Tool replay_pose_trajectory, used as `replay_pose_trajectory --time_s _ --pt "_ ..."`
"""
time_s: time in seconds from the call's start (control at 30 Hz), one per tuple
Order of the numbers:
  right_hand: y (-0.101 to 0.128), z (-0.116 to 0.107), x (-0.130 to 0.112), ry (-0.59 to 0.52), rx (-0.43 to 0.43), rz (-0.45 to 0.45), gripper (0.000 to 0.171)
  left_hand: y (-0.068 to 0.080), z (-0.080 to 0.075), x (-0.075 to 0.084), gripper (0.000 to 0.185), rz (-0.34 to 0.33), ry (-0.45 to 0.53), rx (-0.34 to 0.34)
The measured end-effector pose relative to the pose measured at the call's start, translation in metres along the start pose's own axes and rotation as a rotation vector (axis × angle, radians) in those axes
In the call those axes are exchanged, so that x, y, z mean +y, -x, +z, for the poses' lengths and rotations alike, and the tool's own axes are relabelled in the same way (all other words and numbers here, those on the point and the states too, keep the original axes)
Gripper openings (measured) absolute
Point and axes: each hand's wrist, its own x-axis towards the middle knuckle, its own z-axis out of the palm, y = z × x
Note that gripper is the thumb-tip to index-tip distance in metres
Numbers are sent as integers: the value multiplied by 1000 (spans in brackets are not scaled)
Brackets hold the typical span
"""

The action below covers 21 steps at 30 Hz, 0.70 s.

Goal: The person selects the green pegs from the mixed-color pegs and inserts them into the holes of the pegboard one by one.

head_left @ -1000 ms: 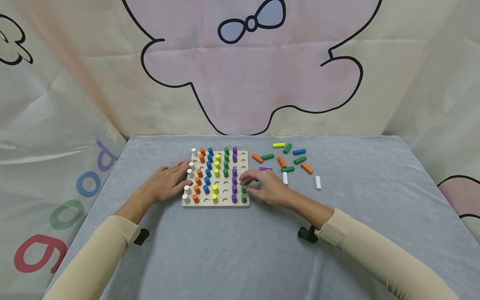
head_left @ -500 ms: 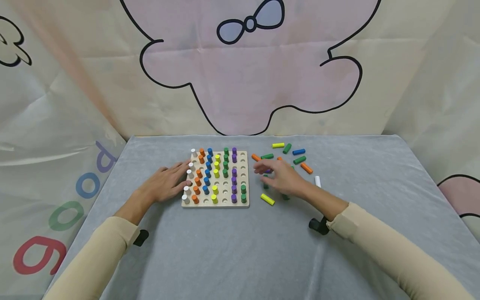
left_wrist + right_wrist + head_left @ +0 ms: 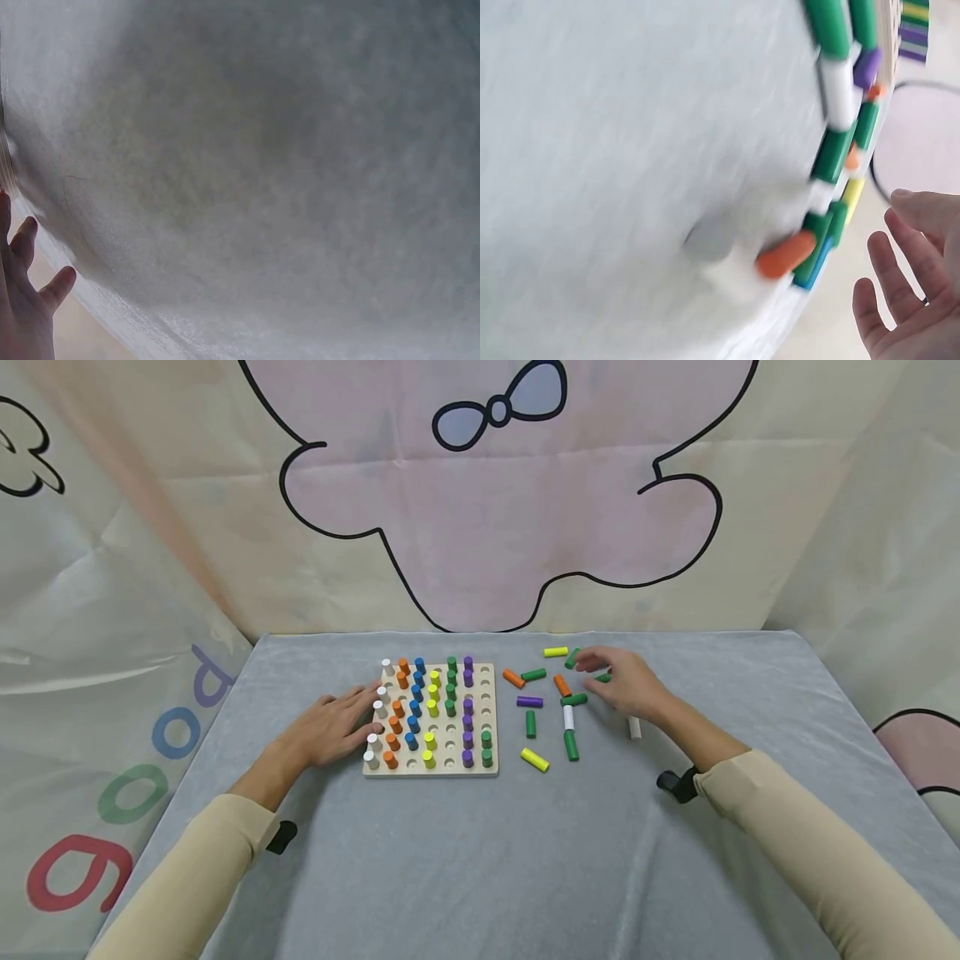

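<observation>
A wooden peg board [image 3: 488,673] stands on the grey cloth, with rows of white, orange, blue, yellow, green and purple pegs standing in it. My left hand [image 3: 360,714] lies flat against the board's left edge, fingers straight; its fingers [image 3: 26,285] show in the left wrist view. My right hand [image 3: 600,672] hovers with spread fingers over the loose pegs at the back right and holds nothing. Near it lie a green peg [image 3: 573,657], an orange peg [image 3: 562,685] and a yellow peg [image 3: 556,652]. In the right wrist view, open fingers [image 3: 889,281] hang beside an orange peg [image 3: 784,255].
More loose pegs lie right of the board: purple [image 3: 529,702], green [image 3: 530,724], white [image 3: 568,717], green [image 3: 572,745], yellow [image 3: 535,759], white [image 3: 635,727]. The grey cloth [image 3: 480,860] covers the table. A printed backdrop [image 3: 495,510] rises behind and at both sides.
My right hand has left the board's right edge and moved back and right over the loose pegs, uncovering two green pegs and a yellow one. The left hand has stayed put.
</observation>
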Motion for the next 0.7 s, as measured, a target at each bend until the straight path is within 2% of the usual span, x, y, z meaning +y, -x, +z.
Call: replay_pose_trajectory --time_s 0.13,0.3,0.7 --pt "4 -9 16 -7 21 61 37 0 -1 1 74 -2 -2 -9" --pt "7 -15 30 20 30 89 36 0 -1 1 75 -13 -5 -16" --pt "8 -12 45 22 21 143 34 -1 0 1 73 -3 -4 -11"
